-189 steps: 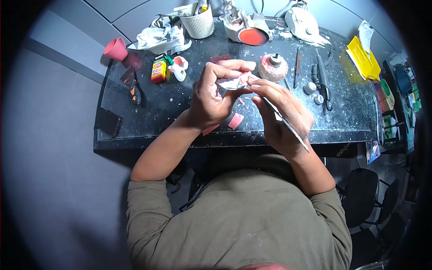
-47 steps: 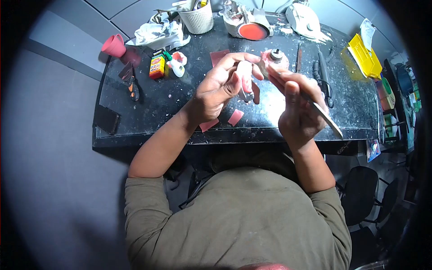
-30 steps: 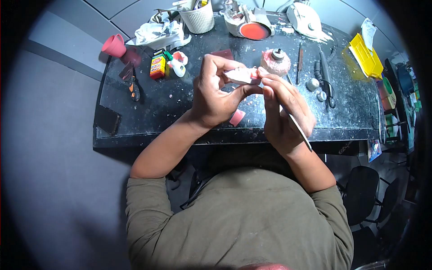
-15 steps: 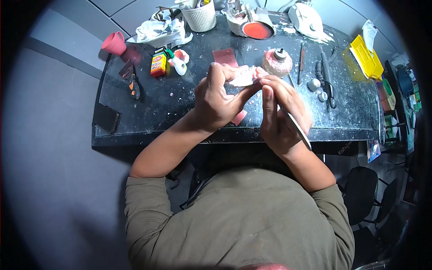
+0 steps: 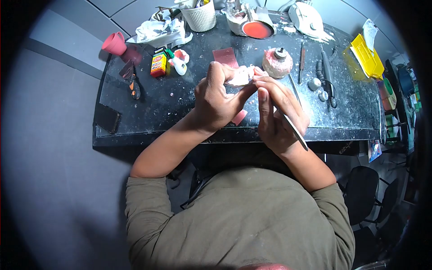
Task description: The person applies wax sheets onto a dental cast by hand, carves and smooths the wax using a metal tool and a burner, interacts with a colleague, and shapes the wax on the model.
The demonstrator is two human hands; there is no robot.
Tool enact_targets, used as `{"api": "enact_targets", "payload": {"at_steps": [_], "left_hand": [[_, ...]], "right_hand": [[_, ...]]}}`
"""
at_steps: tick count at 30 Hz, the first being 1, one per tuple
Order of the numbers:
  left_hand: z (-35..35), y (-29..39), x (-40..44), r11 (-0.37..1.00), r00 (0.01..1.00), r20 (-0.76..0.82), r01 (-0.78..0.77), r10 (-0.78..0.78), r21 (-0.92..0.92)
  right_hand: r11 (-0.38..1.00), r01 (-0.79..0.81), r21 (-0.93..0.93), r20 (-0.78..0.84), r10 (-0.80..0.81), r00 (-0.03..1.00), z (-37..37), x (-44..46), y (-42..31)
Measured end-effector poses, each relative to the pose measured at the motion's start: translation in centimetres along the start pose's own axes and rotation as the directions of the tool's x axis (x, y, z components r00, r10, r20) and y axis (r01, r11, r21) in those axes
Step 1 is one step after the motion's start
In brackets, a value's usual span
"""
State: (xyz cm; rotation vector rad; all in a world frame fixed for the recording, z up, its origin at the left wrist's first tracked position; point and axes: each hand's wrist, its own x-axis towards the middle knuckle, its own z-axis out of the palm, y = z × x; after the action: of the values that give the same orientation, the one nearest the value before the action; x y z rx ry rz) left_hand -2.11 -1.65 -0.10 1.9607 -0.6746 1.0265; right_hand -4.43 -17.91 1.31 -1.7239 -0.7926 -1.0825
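My left hand (image 5: 215,100) is closed around a whitish dental cast (image 5: 241,77) with pink areas, held up above the workbench. Fingers hide part of the cast. In my right hand (image 5: 283,114) is a slim metal carving tool (image 5: 296,131), its flat end sloping back towards my wrist. The tool's working tip is hidden behind my fingers, which meet the cast's right edge. Beyond the cast lies a pink wax sheet (image 5: 223,56), and a smaller wax piece (image 5: 239,118) rests below my hands. A wax-crusted spirit lamp (image 5: 276,65) stands just past my right fingers.
On the dark, speckled workbench (image 5: 153,105), a scraper (image 5: 133,86), a small yellow-red box (image 5: 158,64) and a glue bottle (image 5: 179,65) lie left. A handpiece (image 5: 327,74) and metal caps (image 5: 314,84) lie right. Behind stand a white basket (image 5: 200,19) and a red-orange dish (image 5: 258,30).
My right hand has shifted slightly left with the carving tool, and its fingers sit further over the cast's right edge. The left hand has hardly moved.
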Motion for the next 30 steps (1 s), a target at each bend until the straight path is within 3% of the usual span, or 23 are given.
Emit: {"api": "enact_targets", "payload": {"at_steps": [6, 11, 13, 17, 19, 20, 21, 23, 24, 25, 28, 30], "left_hand": [[0.1, 0.3, 0.4, 0.998, 0.998, -0.023, -0.059, 0.059, 0.029], [0.0, -0.2, 0.3, 0.997, 0.997, 0.021, -0.071, 0.07, 0.042], [0.2, 0.1, 0.7, 0.99, 0.99, -0.014, -0.141, 0.141, 0.025], [-0.2, -0.1, 0.5, 0.994, 0.994, 0.051, -0.097, 0.094, 0.05], [0.2, -0.2, 0.9, 0.957, 0.99, 0.076, 0.136, -0.12, -0.256], [-0.3, -0.5, 0.7, 0.843, 0.935, 0.261, 0.333, -0.238, -0.423], [-0.3, -0.5, 0.9, 0.843, 0.936, 0.258, 0.331, -0.238, -0.424], [-0.4, -0.4, 1.6, 0.624, 0.922, 0.283, 0.386, -0.263, -0.68], [-0.8, -0.3, 1.8, 0.543, 0.89, 0.348, 0.456, -0.296, -0.705], [-0.9, -0.5, 1.9, 0.543, 0.89, 0.348, 0.456, -0.295, -0.705], [-0.7, -0.9, 2.1, 0.605, 0.926, 0.334, 0.368, -0.174, -0.706], [-0.8, -0.6, 2.3, 0.439, 0.89, 0.405, 0.455, -0.208, -0.775]], "right_hand": [[0.996, -0.087, -0.022, -0.023, 0.086, 0.996, -0.2, 0.0, -0.1], [1.0, -0.022, 0.02, -0.01, 0.022, 1.0, -0.1, 0.0, 0.2], [0.996, -0.086, -0.022, -0.026, 0.085, 0.996, -0.3, 0.1, 0.0], [0.993, -0.047, 0.107, 0.018, 0.045, 0.999, -0.1, -0.4, 0.7], [0.972, -0.149, 0.181, -0.024, 0.155, 0.988, -0.5, -0.2, 0.7], [0.947, -0.18, 0.267, -0.059, 0.202, 0.978, -0.8, 0.0, 0.8], [0.913, -0.206, 0.352, -0.088, 0.251, 0.964, -1.3, 0.3, 0.9], [0.907, -0.106, 0.408, -0.164, 0.187, 0.968, -1.8, 0.5, 2.4], [0.872, -0.135, 0.47, -0.133, 0.221, 0.966, -2.2, 0.6, 2.7], [0.833, -0.165, 0.528, -0.099, 0.253, 0.962, -2.6, 0.7, 3.1], [0.869, -0.215, 0.445, -0.054, 0.265, 0.963, -3.5, 0.1, 3.6], [0.862, -0.186, 0.471, -0.028, 0.225, 0.974, -3.1, 0.2, 3.1]]}}
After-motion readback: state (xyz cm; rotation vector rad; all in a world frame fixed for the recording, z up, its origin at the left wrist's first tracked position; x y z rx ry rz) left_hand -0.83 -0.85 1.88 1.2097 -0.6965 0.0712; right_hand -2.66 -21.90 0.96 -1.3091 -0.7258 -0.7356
